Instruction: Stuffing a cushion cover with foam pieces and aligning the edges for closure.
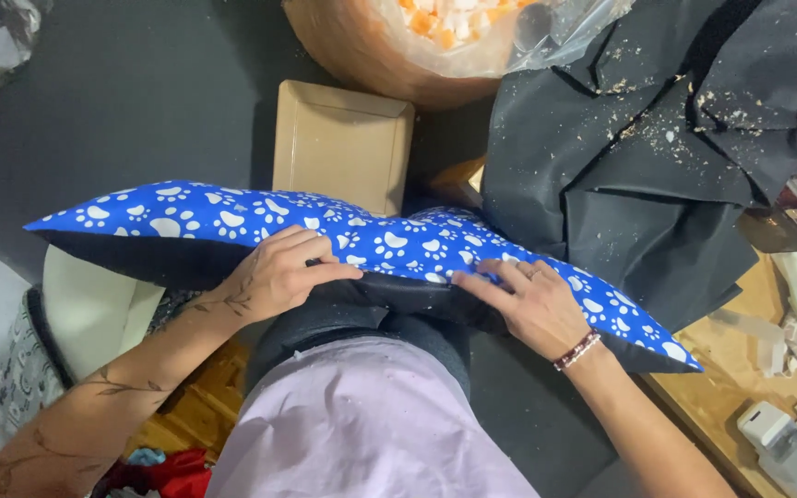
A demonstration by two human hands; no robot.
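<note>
Dark floor and cluttered wooden worktop [731, 369] as background. Left hand [279, 275] flat, fingers together, pressing cushion's open lower edge at mid-length; right hand [532, 300] likewise spread flat, fingertips on same seam, clamped on nothing. Blue paw-print cushion [232, 221], black underside, across lap. Step judged: closing stuffed seam; next move calls for edges pinched level. Beyond: tan tray [343, 143], foam-filled sack [417, 37], black cloth [638, 157].

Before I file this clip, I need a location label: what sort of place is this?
Probably a small sewing or cushion-making workshop. Both hands, left and right, press a blue paw-print cushion; a bag of foam bits sits ahead, and folded black fabric dusted with crumbs lies alongside.
</note>
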